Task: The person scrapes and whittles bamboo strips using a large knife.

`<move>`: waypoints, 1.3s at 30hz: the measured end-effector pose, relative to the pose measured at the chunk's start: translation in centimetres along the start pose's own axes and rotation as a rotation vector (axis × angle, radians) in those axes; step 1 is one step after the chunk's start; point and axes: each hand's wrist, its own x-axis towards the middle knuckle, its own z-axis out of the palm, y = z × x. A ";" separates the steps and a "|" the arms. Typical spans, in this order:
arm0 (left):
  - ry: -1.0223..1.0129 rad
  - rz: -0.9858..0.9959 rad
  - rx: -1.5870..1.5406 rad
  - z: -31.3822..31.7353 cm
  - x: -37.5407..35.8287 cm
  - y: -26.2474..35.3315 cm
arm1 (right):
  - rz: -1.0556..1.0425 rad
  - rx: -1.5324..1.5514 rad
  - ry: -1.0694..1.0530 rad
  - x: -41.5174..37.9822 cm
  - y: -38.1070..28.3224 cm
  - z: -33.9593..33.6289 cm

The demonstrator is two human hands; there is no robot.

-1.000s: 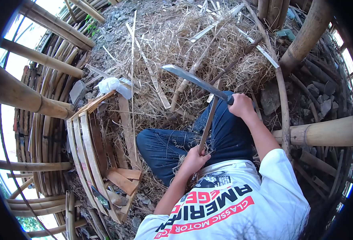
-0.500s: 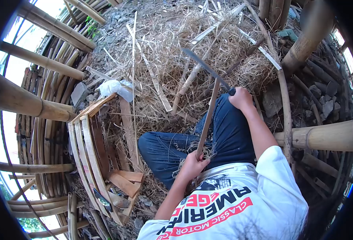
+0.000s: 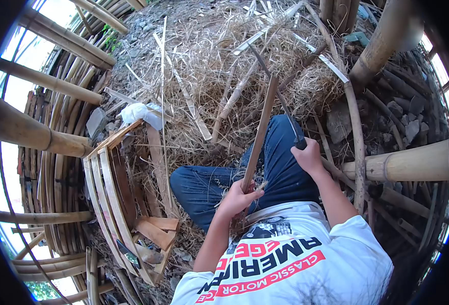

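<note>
My left hand (image 3: 238, 200) is closed round the lower part of a long, flat bamboo strip (image 3: 261, 129), which points up and away from my lap. My right hand (image 3: 307, 154) grips the black handle of a long knife (image 3: 285, 108). Its dark blade slants up and to the left, passing close to the strip's upper end; whether they touch I cannot tell. Thin curled shavings lie round my left hand and on my blue trousers (image 3: 204, 190).
A slatted wooden crate (image 3: 104, 178) stands at the left, with a white plastic bag (image 3: 142, 115) by its top. Shavings (image 3: 209, 66) cover the ground ahead. Bamboo poles (image 3: 397, 168) stick in from both sides, and broken stones (image 3: 412, 127) lie at the right.
My left hand and the strip have risen, and the strip is more forward. My right hand has lowered, pulling the knife down to a steeper angle. The whole view has shifted slightly.
</note>
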 end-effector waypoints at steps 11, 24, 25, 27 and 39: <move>0.034 0.043 -0.070 -1.2 -0.2 -0.8 | 0.245 0.680 -0.197 -3.4 -4.2 2.4; 0.155 0.019 0.230 0.5 -0.2 -1.2 | -0.496 -0.551 -0.548 -5.6 -5.3 3.5; 0.153 0.015 0.222 0.6 -0.2 -1.7 | -0.492 -0.561 -0.538 -5.6 -5.2 3.8; 0.222 0.120 0.090 0.7 0.3 -2.6 | -0.487 -0.581 -0.530 -5.3 -4.8 4.0; 0.265 0.126 0.283 0.1 0.2 -1.0 | -0.483 -0.569 -0.431 -2.8 -3.9 5.4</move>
